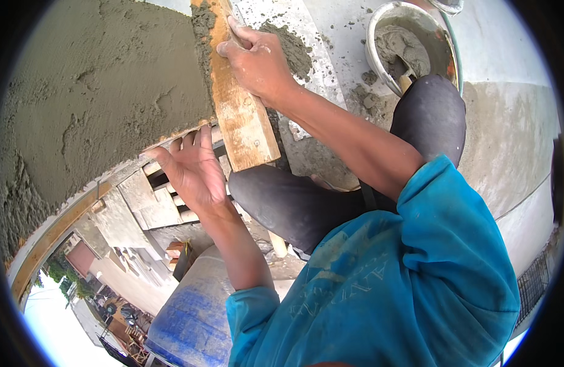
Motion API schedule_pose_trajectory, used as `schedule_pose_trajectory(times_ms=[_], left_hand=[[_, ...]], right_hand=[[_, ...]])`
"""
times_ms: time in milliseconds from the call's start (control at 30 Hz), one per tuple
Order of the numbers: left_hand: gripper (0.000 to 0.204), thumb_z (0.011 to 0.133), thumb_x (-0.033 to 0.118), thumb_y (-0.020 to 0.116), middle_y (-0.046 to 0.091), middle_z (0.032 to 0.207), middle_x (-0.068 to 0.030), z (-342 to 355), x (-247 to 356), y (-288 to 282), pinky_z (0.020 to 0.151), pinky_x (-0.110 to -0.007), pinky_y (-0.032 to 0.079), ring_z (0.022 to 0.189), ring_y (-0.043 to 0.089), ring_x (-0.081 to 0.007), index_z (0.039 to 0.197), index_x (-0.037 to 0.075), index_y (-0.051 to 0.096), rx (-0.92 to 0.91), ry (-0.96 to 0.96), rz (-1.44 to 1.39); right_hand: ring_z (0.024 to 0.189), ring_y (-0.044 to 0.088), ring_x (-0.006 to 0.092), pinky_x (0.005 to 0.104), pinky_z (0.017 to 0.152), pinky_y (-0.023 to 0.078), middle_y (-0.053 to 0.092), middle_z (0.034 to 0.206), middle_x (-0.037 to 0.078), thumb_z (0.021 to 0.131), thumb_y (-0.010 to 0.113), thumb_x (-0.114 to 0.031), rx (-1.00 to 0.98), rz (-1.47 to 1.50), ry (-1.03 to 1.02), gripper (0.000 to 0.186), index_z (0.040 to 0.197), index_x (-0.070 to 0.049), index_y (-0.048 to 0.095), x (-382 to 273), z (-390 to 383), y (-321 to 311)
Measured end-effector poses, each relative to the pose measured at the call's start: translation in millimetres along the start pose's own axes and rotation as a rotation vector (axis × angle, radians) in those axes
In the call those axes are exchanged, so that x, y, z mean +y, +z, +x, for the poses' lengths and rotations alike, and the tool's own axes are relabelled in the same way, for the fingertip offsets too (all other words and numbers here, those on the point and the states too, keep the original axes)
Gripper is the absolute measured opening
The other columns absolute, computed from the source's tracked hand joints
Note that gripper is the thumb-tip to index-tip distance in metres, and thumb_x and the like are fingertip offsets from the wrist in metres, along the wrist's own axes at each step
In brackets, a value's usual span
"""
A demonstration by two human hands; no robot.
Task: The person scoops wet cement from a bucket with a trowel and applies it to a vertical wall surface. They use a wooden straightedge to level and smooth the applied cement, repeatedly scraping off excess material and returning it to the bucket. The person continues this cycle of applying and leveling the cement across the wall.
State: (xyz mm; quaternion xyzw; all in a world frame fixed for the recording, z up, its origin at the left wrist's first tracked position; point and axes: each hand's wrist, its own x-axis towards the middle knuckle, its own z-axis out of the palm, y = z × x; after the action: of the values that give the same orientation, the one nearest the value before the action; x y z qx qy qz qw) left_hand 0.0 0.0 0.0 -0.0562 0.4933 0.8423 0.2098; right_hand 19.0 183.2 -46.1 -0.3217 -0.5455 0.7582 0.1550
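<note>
Noted nearest the camera: teal short-sleeved shirt (367, 287), cut off below, chest print illegible; then dark grey trousers (279, 199), both knees bent.

Next out, left hand (196, 171): open, palm up, fingers extended toward the narrow brown wooden edging (80, 218) of a broad layer of wet grey mortar (111, 92); fingertip contact hard to confirm. Right hand (260, 64): closed, thumb and finger pinched on a thin greyish strip (237, 38) over a long, flat, mortar-stained wooden plank (242, 125); whether part of the plank or separate, impossible to tell.

Plank located along the right margin of the mortar, near end beside the left knee, contact there unverifiable. Long axis running away from the body, leaning slightly leftward; square-cut near end pointing back toward the person, far end cut off at the upper edge of view.

Right of the plank: white mortar-flecked sheet (325, 73), partly hidden by the right forearm. Further right: round pale-rimmed bucket (372, 52) containing grey mortar, partly screened by the right knee; inside, a tool mostly buried, pale handle (405, 82) showing.

Farther, lower left: large rounded blue-and-white container (193, 315), partly covered by the left sleeve. Farthest: jumbled clutter (120, 318), too small to identify.
</note>
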Motion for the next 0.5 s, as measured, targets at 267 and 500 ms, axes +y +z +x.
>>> schedule_pose_trajectory(times_ms=[267, 500], left_hand=[[0.1, 0.089, 0.05, 0.072, 0.03, 0.144, -0.0257, 2, 1, -4, 0.118, -0.051, 0.037, 0.14, 0.033, -0.0356, 0.144, -0.013, 0.017, -0.004, 0.024, -0.068], [0.128, 0.091, 0.055, 0.065, -0.02, 0.157, -0.0349, 5, 2, -8, 0.121, -0.057, 0.026, 0.151, -0.004, -0.0442, 0.144, -0.01, -0.032, -0.099, 0.026, 0.03]], right_hand=[[0.072, 0.063, 0.0167, 0.0343, 0.069, 0.05, 0.066, 0.079, 0.019, 0.089, 0.063, -0.021, 0.09, 0.02, -0.242, 0.062, 0.143, 0.006, 0.049, -8, -37, 11], [0.053, 0.052, 0.0123, 0.0332, 0.056, 0.047, 0.059, 0.063, 0.009, 0.091, 0.063, -0.02, 0.093, 0.055, -0.124, 0.06, 0.145, 0.004, 0.048, -6, 23, 5]])
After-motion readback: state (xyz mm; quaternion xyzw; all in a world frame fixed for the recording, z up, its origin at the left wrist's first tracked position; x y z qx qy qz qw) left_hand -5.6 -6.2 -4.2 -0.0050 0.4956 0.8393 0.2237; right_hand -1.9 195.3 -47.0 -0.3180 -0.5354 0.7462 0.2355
